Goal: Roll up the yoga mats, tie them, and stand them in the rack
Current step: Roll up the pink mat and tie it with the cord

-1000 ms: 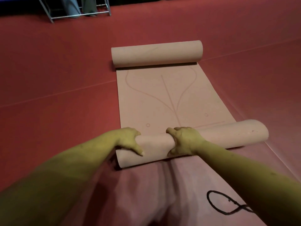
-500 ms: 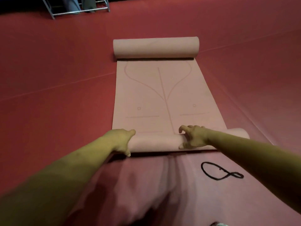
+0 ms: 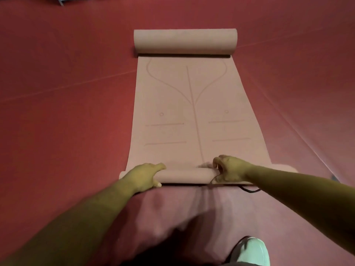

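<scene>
The yoga mat point(image 3: 192, 112) lay flat along the middle of the floor point(image 3: 76, 112). Its near end formed a thin roll point(image 3: 184, 175); its far end sat curled in a thicker roll point(image 3: 185, 41). The left hand point(image 3: 145, 175) and right hand point(image 3: 230, 169) each gripped the thin roll, fingers curled over it. A black cord point(image 3: 249, 190) lay just beside the right wrist. Judged status: rolling barely begun; tying and racking outstanding.

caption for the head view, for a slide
A person's left hand and right hand grip the near roll of a pink yoga mat on a red floor; its far roll lies untouched.
</scene>
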A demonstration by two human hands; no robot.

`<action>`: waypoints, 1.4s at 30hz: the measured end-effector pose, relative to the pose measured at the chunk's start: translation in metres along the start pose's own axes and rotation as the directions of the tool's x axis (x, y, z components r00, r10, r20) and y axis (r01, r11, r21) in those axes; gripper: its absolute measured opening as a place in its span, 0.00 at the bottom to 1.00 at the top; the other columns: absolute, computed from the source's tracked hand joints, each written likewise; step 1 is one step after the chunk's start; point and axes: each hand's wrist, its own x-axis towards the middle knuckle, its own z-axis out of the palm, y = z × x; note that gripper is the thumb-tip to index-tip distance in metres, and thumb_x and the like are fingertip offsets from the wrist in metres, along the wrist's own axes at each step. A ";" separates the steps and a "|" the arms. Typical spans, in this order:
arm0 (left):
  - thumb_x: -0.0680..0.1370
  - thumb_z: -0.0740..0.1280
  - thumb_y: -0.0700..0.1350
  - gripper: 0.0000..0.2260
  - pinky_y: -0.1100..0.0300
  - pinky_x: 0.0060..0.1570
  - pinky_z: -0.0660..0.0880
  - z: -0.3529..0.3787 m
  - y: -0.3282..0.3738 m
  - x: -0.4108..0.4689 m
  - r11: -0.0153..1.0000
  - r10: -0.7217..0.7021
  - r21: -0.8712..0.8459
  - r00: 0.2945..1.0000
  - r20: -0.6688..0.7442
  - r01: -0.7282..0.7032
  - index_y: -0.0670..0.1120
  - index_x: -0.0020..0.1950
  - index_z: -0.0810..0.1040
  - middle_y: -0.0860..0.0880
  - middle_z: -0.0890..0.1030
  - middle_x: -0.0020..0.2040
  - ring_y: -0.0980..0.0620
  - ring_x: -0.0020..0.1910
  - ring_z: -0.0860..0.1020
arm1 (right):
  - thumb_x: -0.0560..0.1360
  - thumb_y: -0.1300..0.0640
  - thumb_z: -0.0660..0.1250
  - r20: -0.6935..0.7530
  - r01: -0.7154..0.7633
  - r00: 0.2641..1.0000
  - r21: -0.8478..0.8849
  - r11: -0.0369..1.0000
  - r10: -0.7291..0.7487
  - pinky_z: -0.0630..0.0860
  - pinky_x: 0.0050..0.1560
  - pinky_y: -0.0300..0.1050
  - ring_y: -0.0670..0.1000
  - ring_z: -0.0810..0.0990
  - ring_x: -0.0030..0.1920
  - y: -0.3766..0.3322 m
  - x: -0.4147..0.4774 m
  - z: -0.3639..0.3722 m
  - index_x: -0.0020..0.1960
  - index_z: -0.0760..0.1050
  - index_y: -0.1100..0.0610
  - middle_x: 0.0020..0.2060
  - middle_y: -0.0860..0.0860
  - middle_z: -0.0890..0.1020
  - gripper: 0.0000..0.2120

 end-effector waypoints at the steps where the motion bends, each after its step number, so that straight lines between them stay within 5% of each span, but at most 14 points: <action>1: 0.77 0.69 0.54 0.27 0.55 0.64 0.68 0.005 -0.004 0.002 1.000 0.012 0.011 1.000 0.021 -0.013 0.55 0.74 0.65 0.47 0.74 0.69 0.47 0.66 0.72 | 0.71 0.42 0.73 0.049 -0.015 0.999 0.046 0.999 0.013 0.69 0.53 0.40 0.52 0.76 0.57 0.007 -0.003 0.001 0.65 0.73 0.49 0.55 0.49 0.74 0.26; 4: 0.80 0.65 0.55 0.27 0.60 0.68 0.62 0.018 -0.014 0.002 1.000 0.020 -0.011 1.000 0.021 -0.019 0.54 0.77 0.63 0.49 0.70 0.74 0.50 0.72 0.68 | 0.69 0.35 0.69 0.111 -0.038 0.993 -0.043 0.998 0.042 0.70 0.64 0.46 0.53 0.74 0.63 0.025 -0.006 0.010 0.73 0.65 0.36 0.58 0.48 0.74 0.34; 7: 0.80 0.65 0.56 0.27 0.62 0.69 0.61 0.029 -0.021 0.003 0.999 -0.001 -0.037 1.000 0.026 0.002 0.55 0.77 0.62 0.52 0.69 0.75 0.52 0.72 0.67 | 0.73 0.42 0.72 0.087 -0.033 0.996 0.138 0.990 0.021 0.70 0.61 0.41 0.50 0.75 0.61 0.040 -0.008 0.034 0.73 0.67 0.41 0.56 0.46 0.76 0.31; 10: 0.78 0.66 0.56 0.23 0.58 0.67 0.64 0.039 -0.025 0.007 0.999 -0.025 -0.037 0.999 0.037 0.026 0.56 0.73 0.68 0.52 0.74 0.69 0.50 0.68 0.71 | 0.71 0.41 0.74 0.004 -0.106 0.994 0.318 0.942 0.111 0.74 0.54 0.41 0.50 0.79 0.54 0.049 -0.011 0.060 0.62 0.76 0.50 0.53 0.47 0.82 0.23; 13: 0.77 0.66 0.52 0.12 0.54 0.63 0.65 0.046 -0.013 0.013 0.995 -0.056 0.091 0.996 0.066 0.050 0.53 0.60 0.74 0.52 0.79 0.58 0.48 0.60 0.75 | 0.71 0.44 0.76 -0.015 -0.103 0.993 0.414 0.904 0.120 0.76 0.47 0.43 0.52 0.80 0.46 0.054 -0.007 0.073 0.52 0.75 0.48 0.45 0.47 0.82 0.16; 16: 0.77 0.62 0.44 0.12 0.53 0.64 0.65 0.053 0.003 0.022 0.947 -0.119 0.308 0.991 0.065 0.093 0.48 0.61 0.74 0.48 0.77 0.61 0.46 0.62 0.74 | 0.72 0.45 0.75 -0.010 -0.068 0.997 0.386 0.920 0.078 0.73 0.40 0.40 0.51 0.77 0.42 0.054 0.003 0.062 0.51 0.71 0.50 0.42 0.50 0.80 0.16; 19: 0.76 0.60 0.43 0.19 0.51 0.65 0.65 0.065 0.010 0.026 0.956 -0.187 0.240 0.980 0.061 0.168 0.47 0.67 0.69 0.45 0.73 0.64 0.44 0.64 0.72 | 0.72 0.45 0.74 -0.009 -0.054 0.998 0.344 0.937 0.061 0.69 0.40 0.40 0.51 0.75 0.41 0.053 0.013 0.051 0.50 0.69 0.49 0.41 0.47 0.77 0.16; 24: 0.75 0.61 0.67 0.28 0.50 0.64 0.63 0.077 0.002 0.016 0.988 -0.050 0.146 0.999 -0.010 0.051 0.52 0.69 0.63 0.49 0.75 0.62 0.46 0.62 0.72 | 0.76 0.49 0.71 0.028 -0.047 0.999 0.341 0.939 0.039 0.69 0.45 0.39 0.51 0.76 0.46 0.057 0.015 0.057 0.43 0.71 0.43 0.43 0.46 0.78 0.09; 30: 0.81 0.56 0.62 0.18 0.50 0.61 0.67 0.071 0.001 0.023 0.995 0.003 0.101 0.999 0.055 -0.008 0.51 0.63 0.65 0.48 0.79 0.56 0.44 0.58 0.76 | 0.80 0.56 0.64 0.044 -0.025 0.999 0.319 0.948 0.012 0.69 0.48 0.41 0.51 0.76 0.49 0.065 0.007 0.070 0.45 0.76 0.45 0.47 0.47 0.81 0.08; 34: 0.81 0.58 0.58 0.12 0.49 0.60 0.68 0.075 0.001 0.029 0.999 -0.032 0.024 0.995 0.097 0.030 0.52 0.57 0.66 0.49 0.77 0.56 0.45 0.58 0.74 | 0.82 0.56 0.60 -0.003 -0.027 1.000 0.232 0.972 0.029 0.64 0.49 0.39 0.52 0.76 0.53 0.058 0.009 0.074 0.61 0.77 0.54 0.54 0.50 0.81 0.11; 38: 0.81 0.61 0.55 0.14 0.49 0.65 0.67 0.081 -0.006 0.040 0.996 -0.016 -0.083 0.996 0.086 0.023 0.51 0.63 0.72 0.50 0.73 0.62 0.47 0.65 0.70 | 0.82 0.55 0.59 0.036 -0.051 0.998 0.275 0.960 0.042 0.70 0.64 0.46 0.52 0.77 0.63 0.057 0.011 0.073 0.64 0.78 0.52 0.63 0.47 0.80 0.14; 42: 0.82 0.59 0.54 0.13 0.52 0.62 0.62 0.091 0.004 0.043 0.988 -0.059 0.136 0.996 -0.071 0.068 0.53 0.65 0.72 0.56 0.76 0.62 0.51 0.66 0.70 | 0.82 0.55 0.60 0.019 -0.078 0.997 0.212 0.974 0.076 0.69 0.50 0.43 0.56 0.78 0.53 0.054 0.010 0.081 0.56 0.72 0.53 0.52 0.51 0.80 0.05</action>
